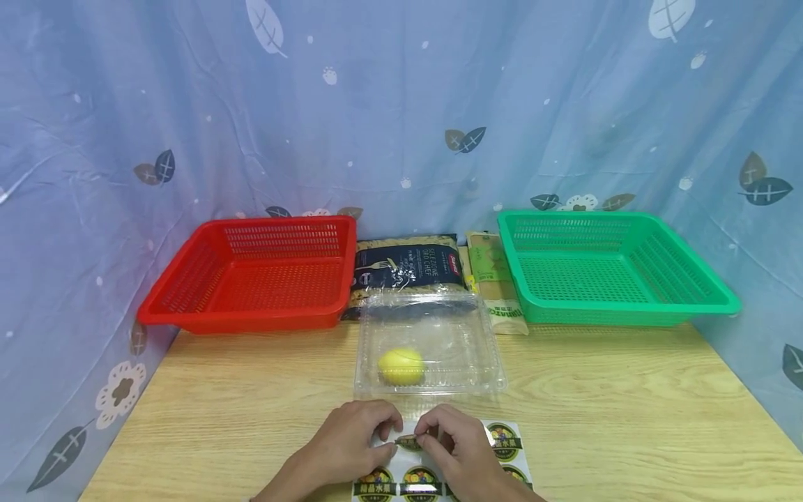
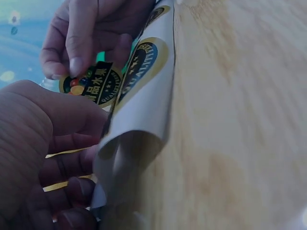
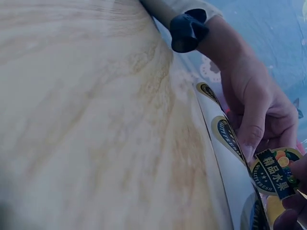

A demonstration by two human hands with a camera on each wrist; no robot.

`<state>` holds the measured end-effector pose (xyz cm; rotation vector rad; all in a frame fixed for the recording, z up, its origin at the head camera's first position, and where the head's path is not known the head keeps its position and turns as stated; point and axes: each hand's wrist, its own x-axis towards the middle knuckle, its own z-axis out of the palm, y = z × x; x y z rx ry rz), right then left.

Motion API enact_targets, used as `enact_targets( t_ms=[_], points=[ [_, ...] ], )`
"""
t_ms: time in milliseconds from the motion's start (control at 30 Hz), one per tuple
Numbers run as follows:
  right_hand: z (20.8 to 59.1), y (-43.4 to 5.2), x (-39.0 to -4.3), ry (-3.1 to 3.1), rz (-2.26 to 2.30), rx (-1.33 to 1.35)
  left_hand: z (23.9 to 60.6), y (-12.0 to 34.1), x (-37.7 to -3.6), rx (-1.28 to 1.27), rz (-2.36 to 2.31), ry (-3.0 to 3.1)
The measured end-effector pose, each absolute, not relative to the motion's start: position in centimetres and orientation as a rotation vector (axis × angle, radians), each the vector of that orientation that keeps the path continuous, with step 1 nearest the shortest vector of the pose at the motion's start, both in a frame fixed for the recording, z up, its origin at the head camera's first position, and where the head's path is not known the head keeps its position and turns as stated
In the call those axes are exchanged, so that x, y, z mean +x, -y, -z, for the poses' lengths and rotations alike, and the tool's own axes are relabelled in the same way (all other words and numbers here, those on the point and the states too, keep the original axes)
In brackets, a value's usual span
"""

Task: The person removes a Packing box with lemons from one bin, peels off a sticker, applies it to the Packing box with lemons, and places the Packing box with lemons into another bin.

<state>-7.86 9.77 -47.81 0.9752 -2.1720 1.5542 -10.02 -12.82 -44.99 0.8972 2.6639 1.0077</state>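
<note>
Fruit label [image 1: 409, 442], one, oval, dark with gold rim: held tilted up above the sticker sheet [image 1: 409, 460] at the near side of the table [image 1: 602, 390]; whether it is wholly freed cannot be told. Right grip, that of the right hand [image 1: 461, 446]: nearly closed, the label's edge being pinched between thumb and fingertips. Left grip, that of the left hand [image 1: 351, 439]: fingers bent, thumb laid beside the label; whether the sheet is pinched cannot be told. Handling, as judged: very light, thin, easily creased, tacky beneath; best taken by the extreme rim, with the sheet pressed flat. Beyond: clear plastic box [image 1: 458, 352], through which a yellow lemon [image 1: 401, 367] is seen.
</note>
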Motion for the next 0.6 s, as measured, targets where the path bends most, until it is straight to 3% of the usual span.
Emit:
enact_targets(
  t_ms=[600],
  points=[
    [46.3,-9.8,-8.1,2.088,-1.502,1.064,42.1,12.3,-10.1,1.038,-0.871,-2.715]
  ],
)
